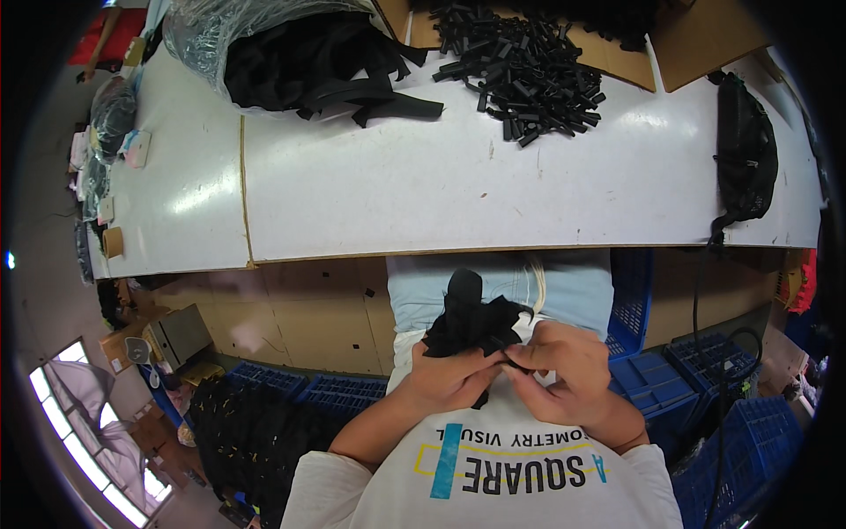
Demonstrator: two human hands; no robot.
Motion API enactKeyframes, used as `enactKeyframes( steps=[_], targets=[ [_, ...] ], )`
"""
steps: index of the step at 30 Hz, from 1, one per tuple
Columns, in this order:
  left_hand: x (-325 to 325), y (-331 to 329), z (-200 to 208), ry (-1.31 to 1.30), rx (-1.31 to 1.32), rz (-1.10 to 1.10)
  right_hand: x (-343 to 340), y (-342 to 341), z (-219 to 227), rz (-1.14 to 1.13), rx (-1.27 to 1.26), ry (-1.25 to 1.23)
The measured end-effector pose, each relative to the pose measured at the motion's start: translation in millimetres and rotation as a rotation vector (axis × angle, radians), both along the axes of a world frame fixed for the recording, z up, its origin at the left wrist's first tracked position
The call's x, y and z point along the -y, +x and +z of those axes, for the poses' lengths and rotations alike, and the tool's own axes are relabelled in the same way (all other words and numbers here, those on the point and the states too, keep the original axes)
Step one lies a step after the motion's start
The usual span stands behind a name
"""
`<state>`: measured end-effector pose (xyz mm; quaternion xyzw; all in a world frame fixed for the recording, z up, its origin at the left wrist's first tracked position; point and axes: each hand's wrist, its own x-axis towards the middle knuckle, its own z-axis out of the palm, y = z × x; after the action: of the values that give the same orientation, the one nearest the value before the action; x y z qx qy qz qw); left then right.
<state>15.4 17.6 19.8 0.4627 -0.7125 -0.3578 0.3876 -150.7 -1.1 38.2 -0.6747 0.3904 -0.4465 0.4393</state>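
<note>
Progress, L to R: black heap [251,441] approx. 8 o'clock, done or not, can't tell; many black strips [300,66] in clear plastic bag [196,35] at 11, so prob. plenty left; black cloth piece [471,322] at 5, looks mid-job; small black parts [542,88] piled at 1, prob. unused. Grip: L hand [443,379] closed round cloth's near end; R hand [568,366] thumb & index pinched shut on its edge, beside L fingertips.
</note>
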Motion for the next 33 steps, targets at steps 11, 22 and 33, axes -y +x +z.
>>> enactKeyframes(
  steps=[11, 22, 33],
  targets=[
    [11, -1, -7, 0.165, -0.171, -0.083, -3, -5, -9, -0.009, 0.103, 0.348],
    [4, -3, 4, 0.407, -0.232, 0.113, 3, -8, -2, -0.002, 0.103, 0.236],
    [15, -3, 0, 0.128, -0.27, -0.073, 9, -19, 15, -0.025, 0.103, -0.059]
  ],
)
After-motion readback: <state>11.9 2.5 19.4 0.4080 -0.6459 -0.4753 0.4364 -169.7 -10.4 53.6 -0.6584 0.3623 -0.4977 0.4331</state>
